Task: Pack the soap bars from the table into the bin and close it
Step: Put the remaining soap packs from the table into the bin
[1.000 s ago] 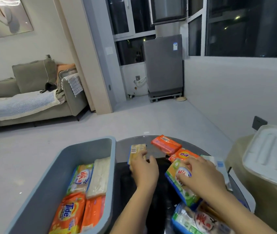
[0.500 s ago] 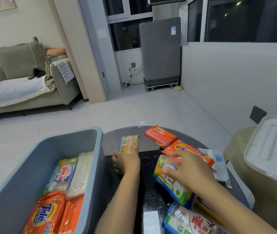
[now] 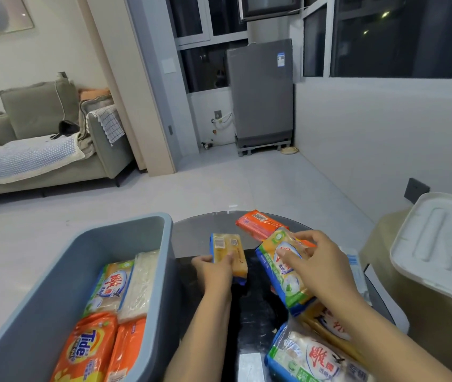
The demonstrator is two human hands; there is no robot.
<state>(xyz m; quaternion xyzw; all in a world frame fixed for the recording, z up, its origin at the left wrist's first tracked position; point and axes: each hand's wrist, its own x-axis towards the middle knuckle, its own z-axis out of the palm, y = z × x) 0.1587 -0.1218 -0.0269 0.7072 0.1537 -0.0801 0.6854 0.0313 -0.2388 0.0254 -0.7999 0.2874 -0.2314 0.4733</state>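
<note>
The yellow soap bar (image 3: 229, 253) now sits higher in the left hand (image 3: 213, 271) than half a second ago, lifted off the dark round table (image 3: 191, 235) with its barcode side up, just right of the grey bin (image 3: 125, 232). The left hand's fingers are closed around the bar's near end. The right hand (image 3: 321, 266), which lay flat on the green-and-orange soap pack (image 3: 282, 268) before, has now curled its fingers and thumb shut on that pack's far end and tipped it up. An orange soap pack (image 3: 258, 224) lies beyond it at the table's far edge, and more packs (image 3: 313, 357) lie under the right forearm. Inside the bin are an orange Tide bar (image 3: 87, 351), another orange bar (image 3: 128, 348), a green-and-white pack (image 3: 111, 288) and a pale bar (image 3: 142, 285), side by side. The bin is open. A white lid (image 3: 440, 244) rests on a beige surface at far right.
</note>
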